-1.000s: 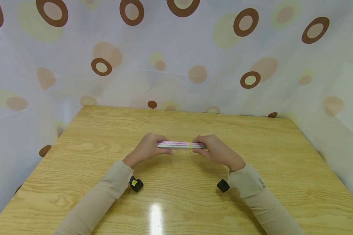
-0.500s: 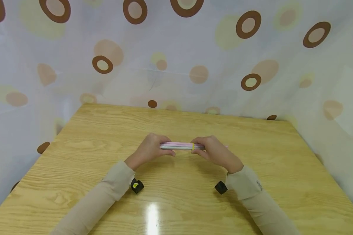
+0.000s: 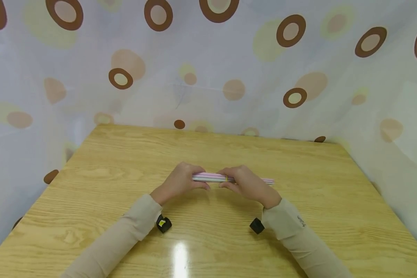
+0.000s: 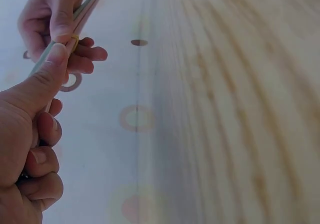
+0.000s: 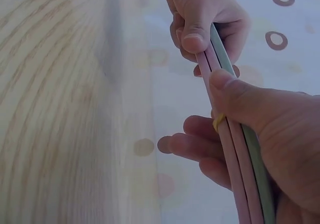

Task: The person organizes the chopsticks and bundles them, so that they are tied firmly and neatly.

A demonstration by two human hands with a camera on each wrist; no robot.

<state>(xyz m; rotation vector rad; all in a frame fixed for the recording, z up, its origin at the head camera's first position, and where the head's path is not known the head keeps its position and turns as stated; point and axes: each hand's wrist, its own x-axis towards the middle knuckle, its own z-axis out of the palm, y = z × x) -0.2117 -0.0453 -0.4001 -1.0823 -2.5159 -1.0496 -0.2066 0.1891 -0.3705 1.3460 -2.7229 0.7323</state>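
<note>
A bundle of pink and pale green chopsticks (image 3: 208, 177) lies crosswise between both hands, above the table. In the right wrist view the chopsticks (image 5: 239, 159) run side by side, with a yellow rubber band (image 5: 218, 121) round them. My left hand (image 3: 178, 182) grips one end, thumb along the sticks and fingers curled round them. Closer to the band, my right hand (image 3: 250, 184) holds the bundle between its thumb and fingers, some of them loosely bent. The far end sticks out past the right hand. Part of the band is hidden by the right hand in the head view.
A wood-grain table (image 3: 208, 154) lies under both hands. Behind it and along its sides hangs a pale curtain (image 3: 201, 58) with brown and beige ovals. Small black wrist cameras stick out from the cuffs, and light reflects near the front.
The hands have drawn closer together, the left going right and the right going left. The bundle has shifted right and slightly down in view, and its right end now shows beyond the right hand.
</note>
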